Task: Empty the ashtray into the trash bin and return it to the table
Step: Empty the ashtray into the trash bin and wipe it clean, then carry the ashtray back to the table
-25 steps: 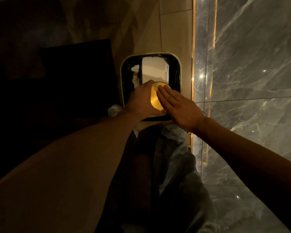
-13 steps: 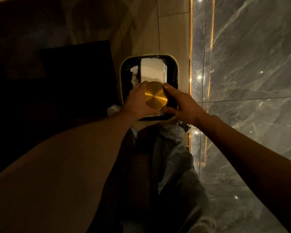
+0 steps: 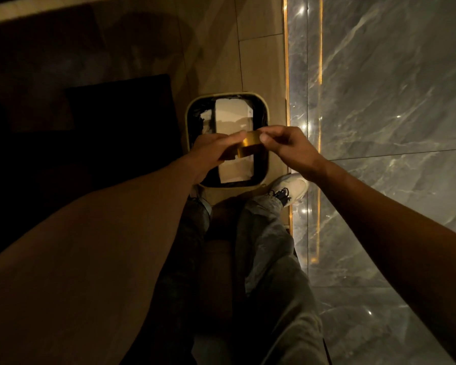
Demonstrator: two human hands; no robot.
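Observation:
A round gold metal ashtray [image 3: 249, 147] hangs over the open trash bin [image 3: 188, 119], turned so its side wall faces me. My left hand [image 3: 213, 151] grips its left side and my right hand [image 3: 287, 144] pinches its right edge. The bin has a pale rim and a black liner, with white paper [image 3: 233, 118] lying inside it. What is inside the ashtray is hidden from me.
The bin stands on a tan tiled floor beside a grey marble wall [image 3: 392, 101] with a lit gold strip [image 3: 287, 75] at its foot. A dark piece of furniture [image 3: 116, 114] sits left of the bin. My legs and a white shoe [image 3: 291, 187] are just below it.
The ashtray has turned from showing its flat gold face to showing its side. My right hand went from lying flat on it to pinching its edge. The view has risen, showing more of the bin.

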